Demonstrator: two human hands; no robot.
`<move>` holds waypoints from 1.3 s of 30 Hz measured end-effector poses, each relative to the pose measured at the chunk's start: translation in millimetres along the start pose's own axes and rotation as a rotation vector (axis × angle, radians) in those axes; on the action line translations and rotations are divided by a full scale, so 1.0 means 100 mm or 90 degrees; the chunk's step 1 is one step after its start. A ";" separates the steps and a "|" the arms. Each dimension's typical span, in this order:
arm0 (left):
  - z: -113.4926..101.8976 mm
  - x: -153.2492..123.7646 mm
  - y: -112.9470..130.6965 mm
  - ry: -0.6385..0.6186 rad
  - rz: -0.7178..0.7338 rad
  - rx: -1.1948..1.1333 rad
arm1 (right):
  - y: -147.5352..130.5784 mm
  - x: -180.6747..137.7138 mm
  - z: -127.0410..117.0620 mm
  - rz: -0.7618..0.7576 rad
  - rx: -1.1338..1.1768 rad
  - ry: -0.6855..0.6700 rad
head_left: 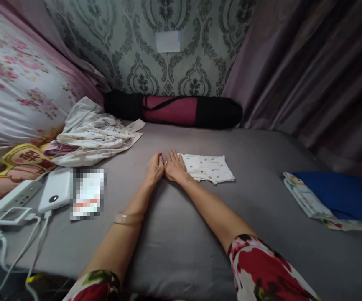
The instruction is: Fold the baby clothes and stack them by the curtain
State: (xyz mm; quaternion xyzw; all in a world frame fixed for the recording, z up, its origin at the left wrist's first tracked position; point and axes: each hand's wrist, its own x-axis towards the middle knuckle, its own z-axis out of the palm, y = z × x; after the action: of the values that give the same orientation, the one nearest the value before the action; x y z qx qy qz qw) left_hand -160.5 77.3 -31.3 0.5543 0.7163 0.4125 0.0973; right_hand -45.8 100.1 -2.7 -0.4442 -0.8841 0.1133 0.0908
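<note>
Both my arms reach forward over a grey bed sheet (pixel 181 234). My left hand (pixel 154 167) and my right hand (pixel 174 166) lie side by side, touching, at the left edge of a small folded white printed cloth (pixel 209 168). The right hand's fingers lie flat on that edge. The left hand is turned on its side with its fingers held together, nothing visible in it. A pale bangle (pixel 128 218) is on my left wrist.
A crumpled white garment pile (pixel 93 136) lies at the back left by a floral quilt (pixel 14 83). A black and maroon roll bag (pixel 174 109) lies along the wall. Power bank (pixel 55 190), power strip (pixel 8 200) and cables at left. Folded blue and printed cloths (pixel 337 196) at right.
</note>
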 end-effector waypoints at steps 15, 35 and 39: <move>0.22 -0.12 0.92 -0.215 0.255 0.254 | 0.90 -0.63 -0.50 0.045 -0.031 0.067; 0.47 -0.22 0.87 -0.207 0.250 0.356 | 1.05 -0.69 -0.40 0.084 -0.057 0.083; 0.50 -0.22 0.83 -0.270 0.229 0.360 | 1.09 -0.68 -0.34 0.099 -0.050 0.053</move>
State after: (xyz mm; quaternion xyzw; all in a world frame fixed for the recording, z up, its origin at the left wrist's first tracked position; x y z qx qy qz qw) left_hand -63.4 85.8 -12.1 0.7487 0.6572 0.0856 0.0130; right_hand 86.1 112.4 -4.8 -0.5188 -0.8463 0.0664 0.1012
